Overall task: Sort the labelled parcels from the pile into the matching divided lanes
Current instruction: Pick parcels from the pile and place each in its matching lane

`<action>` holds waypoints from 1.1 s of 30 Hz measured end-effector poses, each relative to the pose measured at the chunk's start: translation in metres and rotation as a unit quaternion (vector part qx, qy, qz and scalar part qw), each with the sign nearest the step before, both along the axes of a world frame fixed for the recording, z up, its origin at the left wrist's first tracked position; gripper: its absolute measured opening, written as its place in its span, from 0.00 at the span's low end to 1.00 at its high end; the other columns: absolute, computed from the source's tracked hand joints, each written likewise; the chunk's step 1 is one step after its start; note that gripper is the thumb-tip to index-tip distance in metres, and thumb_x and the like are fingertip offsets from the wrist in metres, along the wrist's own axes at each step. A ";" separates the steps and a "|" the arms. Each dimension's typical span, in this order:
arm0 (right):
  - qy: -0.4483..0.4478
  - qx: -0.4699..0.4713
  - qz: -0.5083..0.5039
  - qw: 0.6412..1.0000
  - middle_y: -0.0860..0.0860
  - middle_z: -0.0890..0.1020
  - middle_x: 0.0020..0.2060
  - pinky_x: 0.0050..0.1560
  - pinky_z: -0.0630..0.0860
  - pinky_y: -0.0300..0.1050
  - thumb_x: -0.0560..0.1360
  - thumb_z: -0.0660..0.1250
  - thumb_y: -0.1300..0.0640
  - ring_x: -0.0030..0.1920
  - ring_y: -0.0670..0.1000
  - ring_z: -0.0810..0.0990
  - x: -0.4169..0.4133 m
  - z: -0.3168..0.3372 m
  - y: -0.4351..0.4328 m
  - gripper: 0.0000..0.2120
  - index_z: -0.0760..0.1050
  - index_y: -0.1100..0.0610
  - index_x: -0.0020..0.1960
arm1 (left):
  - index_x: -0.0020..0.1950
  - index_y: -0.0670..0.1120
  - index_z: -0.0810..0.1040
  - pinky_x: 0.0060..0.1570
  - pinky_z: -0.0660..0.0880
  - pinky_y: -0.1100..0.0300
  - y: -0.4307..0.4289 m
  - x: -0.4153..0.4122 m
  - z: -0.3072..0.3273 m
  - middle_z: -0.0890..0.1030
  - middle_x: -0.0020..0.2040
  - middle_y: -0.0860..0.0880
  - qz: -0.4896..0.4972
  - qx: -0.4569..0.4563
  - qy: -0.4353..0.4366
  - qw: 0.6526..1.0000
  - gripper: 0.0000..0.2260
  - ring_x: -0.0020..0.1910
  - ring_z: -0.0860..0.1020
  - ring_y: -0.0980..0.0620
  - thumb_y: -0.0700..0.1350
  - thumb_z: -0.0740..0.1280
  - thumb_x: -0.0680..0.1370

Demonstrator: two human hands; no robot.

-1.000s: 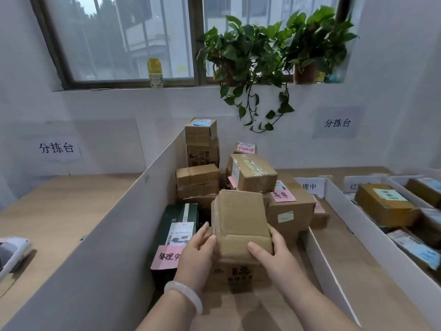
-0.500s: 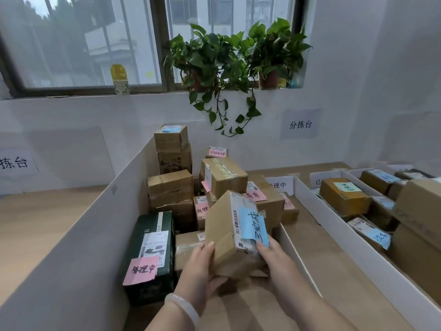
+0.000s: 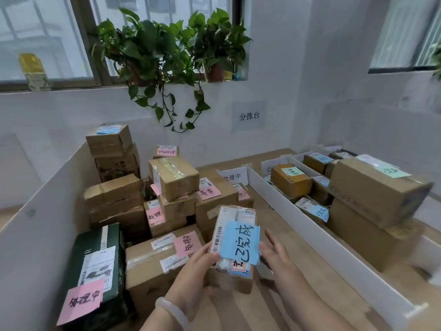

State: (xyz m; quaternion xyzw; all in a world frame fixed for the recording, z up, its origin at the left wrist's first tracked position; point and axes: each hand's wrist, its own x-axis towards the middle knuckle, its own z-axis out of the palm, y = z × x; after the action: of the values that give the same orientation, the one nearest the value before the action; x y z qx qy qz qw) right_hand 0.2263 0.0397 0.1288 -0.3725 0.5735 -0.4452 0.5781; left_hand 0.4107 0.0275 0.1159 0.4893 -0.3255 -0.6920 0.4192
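Note:
I hold a small cardboard parcel with a blue handwritten label and a barcode sticker facing me, lifted above the wooden table in front of the pile. My left hand grips its left side and underside. My right hand lies against its right side with the fingers fairly straight. The pile of parcels, most with pink labels, fills the left bay behind it. To the right run white divided lanes; the far ones hold parcels with blue labels.
A tall white partition walls the pile on the left. A dark green box with a pink label stands at the near left. Two big stacked cartons sit at the right. Potted plants hang from the windowsill.
The parcel has been lifted and turned so its blue label faces me. My view has swung right, bringing the lanes and the big cartons into sight.

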 end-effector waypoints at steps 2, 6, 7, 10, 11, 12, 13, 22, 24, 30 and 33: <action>-0.025 0.040 -0.023 0.999 0.47 0.74 0.66 0.63 0.73 0.64 0.56 0.70 0.30 0.68 0.55 0.69 -0.023 -0.005 -0.002 0.48 0.56 0.33 0.73 | 0.63 0.50 0.74 0.51 0.78 0.46 -0.002 -0.014 -0.001 0.85 0.53 0.41 -0.041 0.038 0.012 0.998 0.11 0.53 0.83 0.41 0.47 0.62 0.82; -0.094 0.053 -0.061 0.992 0.54 0.83 0.54 0.47 0.81 0.62 0.69 0.73 0.45 0.59 0.56 0.80 -0.061 -0.015 0.001 0.34 0.63 0.38 0.71 | 0.63 0.52 0.77 0.60 0.75 0.45 -0.008 -0.052 -0.006 0.85 0.54 0.43 -0.085 0.046 -0.030 0.995 0.12 0.56 0.82 0.42 0.49 0.64 0.80; -0.099 0.048 -0.074 0.991 0.55 0.84 0.52 0.45 0.82 0.61 0.73 0.72 0.48 0.57 0.56 0.80 -0.071 -0.017 0.002 0.29 0.64 0.39 0.70 | 0.63 0.53 0.77 0.59 0.76 0.45 -0.009 -0.064 -0.004 0.85 0.54 0.44 -0.084 0.041 -0.038 0.995 0.12 0.56 0.82 0.42 0.50 0.64 0.80; -0.110 0.030 -0.105 0.988 0.56 0.83 0.52 0.44 0.82 0.61 0.75 0.70 0.51 0.56 0.57 0.80 -0.102 -0.018 0.001 0.26 0.65 0.42 0.69 | 0.67 0.56 0.73 0.53 0.77 0.45 -0.007 -0.104 0.001 0.85 0.55 0.45 -0.048 0.011 -0.020 0.999 0.18 0.55 0.83 0.42 0.55 0.68 0.78; -0.121 0.022 -0.112 0.986 0.56 0.83 0.53 0.44 0.82 0.61 0.75 0.70 0.52 0.56 0.57 0.80 -0.113 -0.017 0.001 0.26 0.65 0.42 0.69 | 0.68 0.58 0.71 0.53 0.77 0.44 -0.005 -0.117 0.001 0.84 0.56 0.47 -0.033 -0.006 -0.014 0.999 0.24 0.55 0.83 0.43 0.57 0.71 0.74; -0.132 0.017 -0.124 0.983 0.55 0.82 0.53 0.44 0.82 0.60 0.75 0.70 0.53 0.56 0.57 0.80 -0.125 -0.015 0.000 0.26 0.65 0.42 0.69 | 0.69 0.60 0.68 0.56 0.77 0.41 -0.003 -0.132 0.001 0.84 0.57 0.48 -0.021 -0.024 -0.017 0.999 0.31 0.56 0.82 0.44 0.59 0.73 0.68; -0.140 0.012 -0.136 0.981 0.55 0.82 0.54 0.43 0.82 0.59 0.76 0.70 0.54 0.56 0.56 0.80 -0.138 -0.014 0.000 0.26 0.64 0.42 0.69 | 0.69 0.63 0.66 0.60 0.75 0.39 0.001 -0.149 0.001 0.84 0.57 0.49 -0.016 -0.043 -0.024 0.999 0.36 0.57 0.82 0.45 0.60 0.75 0.63; -0.075 -0.011 -0.191 0.979 0.42 0.76 0.53 0.61 0.73 0.56 0.74 0.71 0.49 0.57 0.48 0.74 -0.279 -0.011 0.007 0.28 0.60 0.45 0.68 | 0.57 0.69 0.72 0.55 0.80 0.52 -0.005 -0.313 -0.008 0.77 0.65 0.55 0.118 -0.175 -0.033 0.977 0.23 0.63 0.77 0.54 0.42 0.73 0.75; -0.036 -0.031 -0.187 0.981 0.41 0.75 0.50 0.58 0.69 0.49 0.75 0.71 0.49 0.52 0.44 0.74 -0.315 -0.011 0.007 0.26 0.61 0.46 0.67 | 0.57 0.67 0.73 0.56 0.80 0.50 -0.008 -0.342 -0.011 0.78 0.64 0.55 0.127 -0.180 -0.044 0.974 0.20 0.62 0.78 0.55 0.41 0.70 0.78; 0.075 -0.005 -0.119 0.990 0.40 0.77 0.51 0.59 0.69 0.47 0.74 0.69 0.41 0.56 0.47 0.72 -0.384 -0.026 0.006 0.30 0.61 0.43 0.71 | 0.63 0.68 0.71 0.42 0.81 0.60 -0.002 -0.403 -0.020 0.74 0.66 0.47 0.114 -0.170 -0.039 0.978 0.18 0.50 0.84 0.53 0.45 0.64 0.81; 0.093 0.001 -0.116 0.989 0.45 0.77 0.57 0.61 0.69 0.48 0.75 0.67 0.42 0.60 0.49 0.71 -0.404 -0.037 0.004 0.28 0.62 0.45 0.71 | 0.61 0.72 0.69 0.46 0.82 0.57 -0.001 -0.418 -0.023 0.74 0.66 0.48 0.072 -0.161 -0.061 0.982 0.19 0.53 0.83 0.51 0.47 0.64 0.81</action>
State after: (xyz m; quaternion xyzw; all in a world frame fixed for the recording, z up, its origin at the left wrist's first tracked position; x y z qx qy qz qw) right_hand -0.1774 0.0437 0.0922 -0.3423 0.6649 -0.4719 0.4669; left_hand -0.0076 0.0260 0.0928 0.4789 -0.4220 -0.5670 0.5206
